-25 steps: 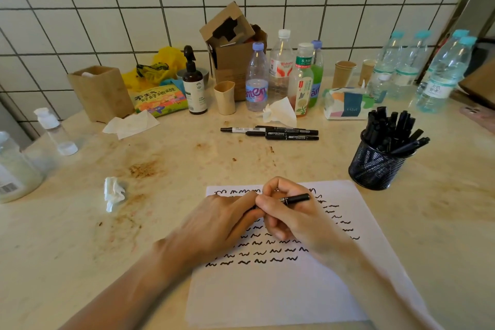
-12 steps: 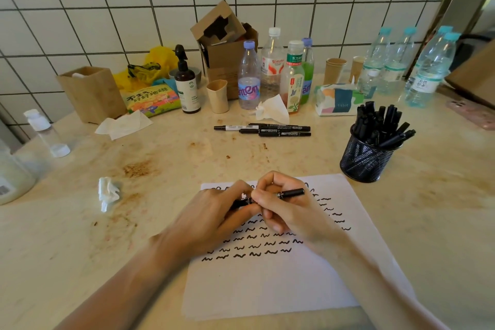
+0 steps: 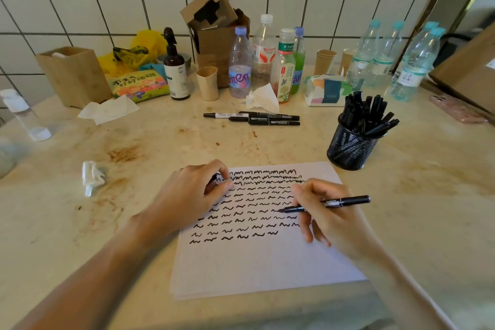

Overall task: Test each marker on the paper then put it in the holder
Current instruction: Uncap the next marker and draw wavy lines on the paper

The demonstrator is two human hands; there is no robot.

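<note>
A white sheet of paper (image 3: 262, 262) lies in front of me, its upper half covered in rows of black squiggles. My right hand (image 3: 329, 220) grips an uncapped black marker (image 3: 345, 201), tip pointing left just over the paper's right side. My left hand (image 3: 192, 195) rests on the paper's upper left corner, fingers curled round a small dark object that looks like the cap. Three more markers (image 3: 257, 118) lie side by side farther back. A black mesh holder (image 3: 351, 150) full of black markers stands to the right of the paper.
Bottles (image 3: 263, 53), paper cups, a cardboard box (image 3: 214, 35), a tissue pack (image 3: 326, 90) and a pump bottle (image 3: 175, 69) line the tiled wall. A crumpled tissue (image 3: 92, 177) lies left of the paper. A phone (image 3: 458, 108) sits at the far right.
Both hands held the marker together at the paper's top; now they have parted, the left keeping what looks like the cap and the right carrying the uncapped marker to the right.
</note>
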